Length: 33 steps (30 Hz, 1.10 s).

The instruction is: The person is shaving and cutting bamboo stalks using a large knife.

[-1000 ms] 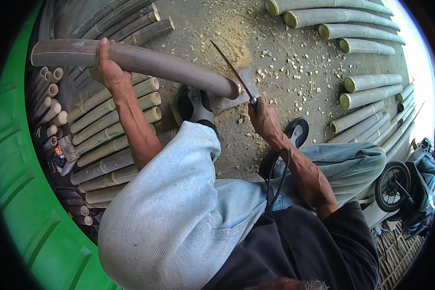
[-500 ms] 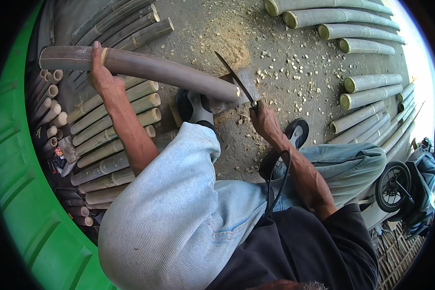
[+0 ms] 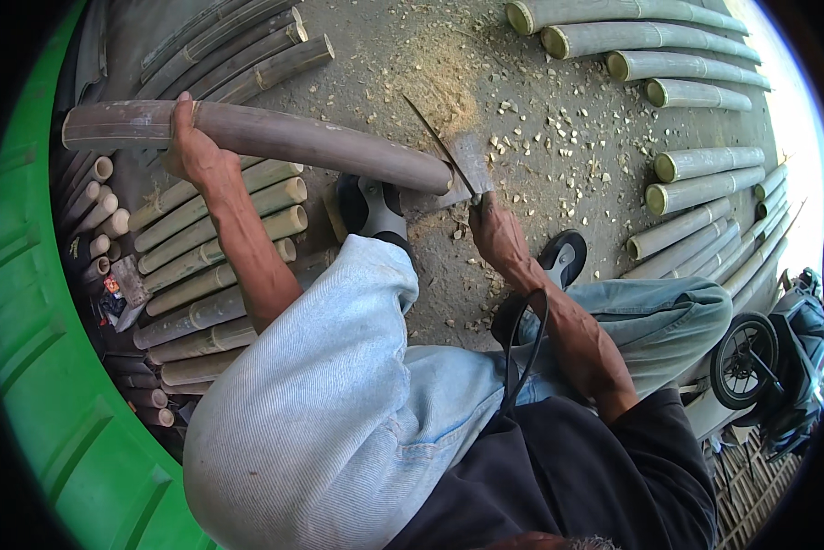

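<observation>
My left hand (image 3: pixel 199 158) is wrapped round a thick brown bamboo pole (image 3: pixel 311 145) near its far-left end. From there the pole slants down to the right. Its right end lies over a flat grey block (image 3: pixel 472 160) on the ground, close to my left foot. My right hand (image 3: pixel 498 231) grips the handle of a machete (image 3: pixel 441 144), the handle mostly hidden by my fingers. The long dark blade points up and to the left, right beside the pole's right end; whether it touches cannot be made out.
Cut bamboo lengths (image 3: pixel 238 206) lie stacked at the left, more poles (image 3: pixel 650 38) at the far right. Chips and sawdust (image 3: pixel 439 78) cover the ground ahead. A green ribbed panel (image 3: pixel 27 302) curves along the left; a wheeled vehicle (image 3: pixel 745 359) stands at the right.
The bamboo pole has shifted slightly left and appears turned in my left hand. The machete blade has tilted, showing a thinner profile, while my right hand has moved slightly.
</observation>
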Tool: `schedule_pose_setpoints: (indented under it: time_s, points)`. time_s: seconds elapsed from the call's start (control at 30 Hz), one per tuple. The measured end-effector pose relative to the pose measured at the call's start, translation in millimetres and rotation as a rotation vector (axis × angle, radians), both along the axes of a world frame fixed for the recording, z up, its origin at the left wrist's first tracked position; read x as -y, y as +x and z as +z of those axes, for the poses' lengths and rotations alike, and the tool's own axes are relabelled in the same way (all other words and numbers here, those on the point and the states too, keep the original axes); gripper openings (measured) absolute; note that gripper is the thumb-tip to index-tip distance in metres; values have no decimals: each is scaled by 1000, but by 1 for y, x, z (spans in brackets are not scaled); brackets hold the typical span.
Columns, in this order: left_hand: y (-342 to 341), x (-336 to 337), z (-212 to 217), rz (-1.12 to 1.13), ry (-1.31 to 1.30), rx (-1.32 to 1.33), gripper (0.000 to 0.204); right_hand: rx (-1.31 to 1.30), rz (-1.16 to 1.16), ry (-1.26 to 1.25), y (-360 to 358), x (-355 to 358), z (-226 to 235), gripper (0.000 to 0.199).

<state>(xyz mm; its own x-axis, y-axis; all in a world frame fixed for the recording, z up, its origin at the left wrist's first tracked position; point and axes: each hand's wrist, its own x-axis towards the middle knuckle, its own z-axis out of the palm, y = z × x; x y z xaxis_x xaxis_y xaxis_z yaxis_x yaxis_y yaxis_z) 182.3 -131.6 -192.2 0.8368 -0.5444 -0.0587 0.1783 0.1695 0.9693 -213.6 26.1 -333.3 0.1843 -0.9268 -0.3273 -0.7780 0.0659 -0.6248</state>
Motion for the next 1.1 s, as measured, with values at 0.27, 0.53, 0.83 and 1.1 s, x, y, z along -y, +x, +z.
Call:
schedule_pose_setpoints:
  time_s: [0.27, 0.53, 0.83, 1.1]
  points:
    - [10, -14, -2, -130, -94, -53, 35, 149, -93, -232, 20, 14, 47, 22]
    - [16, -21, -6, -258, -228, -128, 41, 131, -53, -137, 21, 18, 61, 26]
    - [8, -27, 1, -305, -170, -138, 50, 73, 6, 26, -8, -11, -4, 26]
    - [22, -14, -1, -6, -16, -91, 38, 125, -64, -107, 22, 14, 71, 24]
